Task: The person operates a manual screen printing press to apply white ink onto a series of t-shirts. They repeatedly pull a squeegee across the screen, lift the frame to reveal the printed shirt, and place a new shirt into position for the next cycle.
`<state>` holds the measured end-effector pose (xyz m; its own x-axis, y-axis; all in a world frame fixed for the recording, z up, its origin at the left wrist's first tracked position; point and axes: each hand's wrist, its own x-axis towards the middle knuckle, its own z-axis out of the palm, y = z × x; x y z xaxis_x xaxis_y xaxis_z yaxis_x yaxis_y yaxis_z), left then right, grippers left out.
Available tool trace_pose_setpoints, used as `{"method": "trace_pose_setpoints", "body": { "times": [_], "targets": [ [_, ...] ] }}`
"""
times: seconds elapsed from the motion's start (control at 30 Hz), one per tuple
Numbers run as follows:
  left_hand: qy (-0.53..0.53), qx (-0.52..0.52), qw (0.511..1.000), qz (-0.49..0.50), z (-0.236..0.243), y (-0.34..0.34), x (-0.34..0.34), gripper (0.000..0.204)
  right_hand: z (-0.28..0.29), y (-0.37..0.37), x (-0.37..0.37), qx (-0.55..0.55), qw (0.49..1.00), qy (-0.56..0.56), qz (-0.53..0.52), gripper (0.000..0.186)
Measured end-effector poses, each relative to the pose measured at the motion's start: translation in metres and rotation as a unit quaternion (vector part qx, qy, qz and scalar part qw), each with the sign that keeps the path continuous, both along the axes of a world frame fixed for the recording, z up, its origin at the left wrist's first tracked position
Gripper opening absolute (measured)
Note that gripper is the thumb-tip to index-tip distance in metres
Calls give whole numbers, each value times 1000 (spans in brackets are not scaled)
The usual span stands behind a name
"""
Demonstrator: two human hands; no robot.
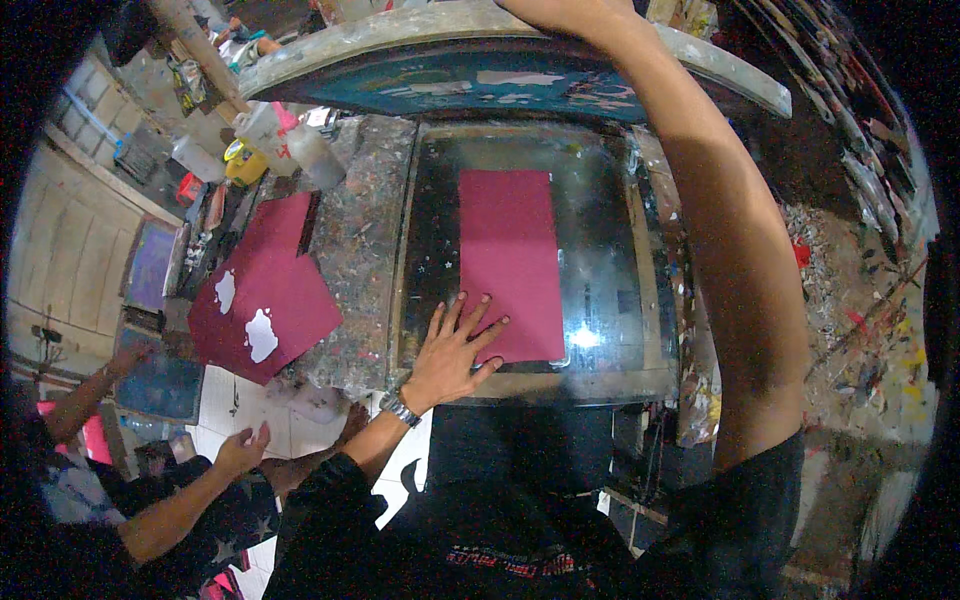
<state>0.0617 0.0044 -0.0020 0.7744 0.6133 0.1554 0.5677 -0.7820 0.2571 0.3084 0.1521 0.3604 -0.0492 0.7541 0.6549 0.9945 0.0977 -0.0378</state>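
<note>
My left hand point(450, 355), with a metal watch at the wrist, lies flat with fingers spread on the lower left part of a maroon rectangular sheet point(508, 240). I cannot tell whether the sheet is cloth or paper. It lies on a dark, glossy board point(600, 240) with a worn border. At the top of the view my right hand point(575, 14) grips the upper edge of a raised screen-printing frame point(400, 35). Some of its fingers are cut off by the picture's edge. The frame's teal mesh, with pale patches, tilts up behind the board.
Left of the board, maroon pieces point(290, 290) with white blotches lie on the stained table point(360, 240). Bottles point(318, 160) and a yellow tub point(243, 160) stand behind them. Another person's hand point(243, 452) is at lower left. Paint-spattered clutter point(850, 300) lines the right.
</note>
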Motion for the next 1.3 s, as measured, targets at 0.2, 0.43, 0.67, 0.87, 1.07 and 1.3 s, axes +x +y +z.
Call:
{"method": "trace_pose_setpoints", "body": {
  "times": [0.2, 0.43, 0.67, 0.87, 1.07, 1.3],
  "targets": [
    [24, 7, 1000, -2, 6, -1, -6, 64, 2, 5, -7, 5, 1000, -11, 1, 79],
    [-359, -95, 924, 94, 70, -2, -12, 74, -88, -53, -22, 68, 995, -69, 16, 57],
    [-600, -335, 663, 296, 29, -10, -15, 42, -255, -134, -35, -284, 958, -27, 29, 48],
    [-592, -370, 655, 291, -40, -22, -41, 33, -264, -125, -18, -350, 926, 0, 141, 44],
    [-545, -289, 730, 295, -30, -31, -39, 28, -307, -62, -16, -306, 941, -134, 50, 35],
    [-505, -482, 627, 345, 2, -9, -45, 23, -308, 46, 38, -190, 973, -72, 107, 43]
  ]
}}
